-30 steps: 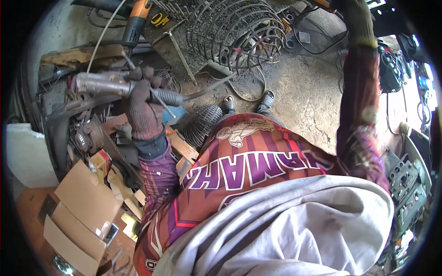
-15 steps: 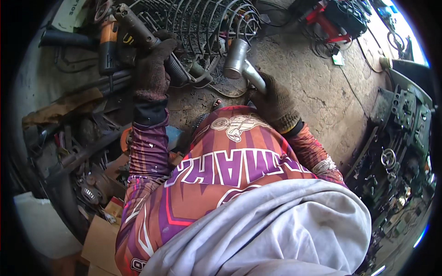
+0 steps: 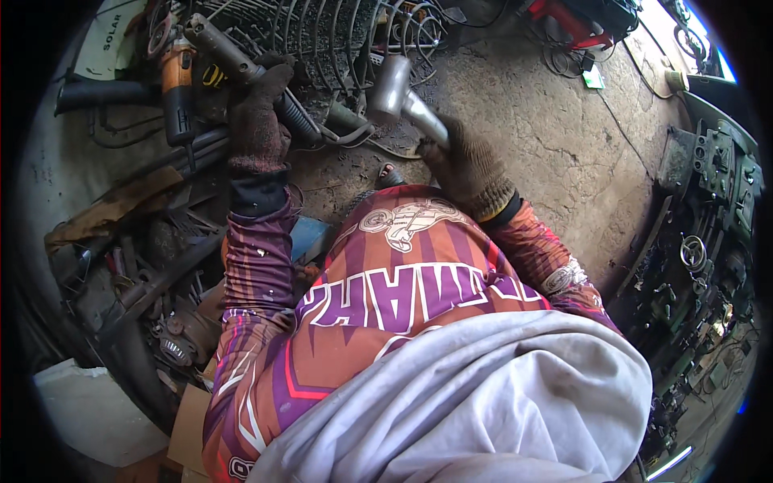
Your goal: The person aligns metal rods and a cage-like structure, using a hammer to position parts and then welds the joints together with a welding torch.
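My left hand (image 3: 259, 121), in a dark knitted work glove, is closed around a greasy metal shock absorber (image 3: 221, 48). Its thick tube points up and to the left, while its coil spring (image 3: 299, 117) slants down to the right past my fingers. In my right hand (image 3: 473, 167), gloved in brown knit, is a hammer with a silvery cylindrical head (image 3: 390, 87) and a round metal handle. The head is raised to the right of the spring, apart from it and slightly blurred. My fingertips are partly hidden on both hands.
Left of the shock absorber lies an orange and black power tool (image 3: 178, 92). Beyond my hands stands a round wire cage (image 3: 342, 40). Scrap metal (image 3: 173, 334) fills the left side. A red-framed machine (image 3: 568, 22) sits far right, and dark machinery (image 3: 717, 181) lines the right edge.
The hammer and right hand have shifted slightly left, toward the shock absorber. The left hand keeps its grip on the shock absorber, and the whole view has moved a little.
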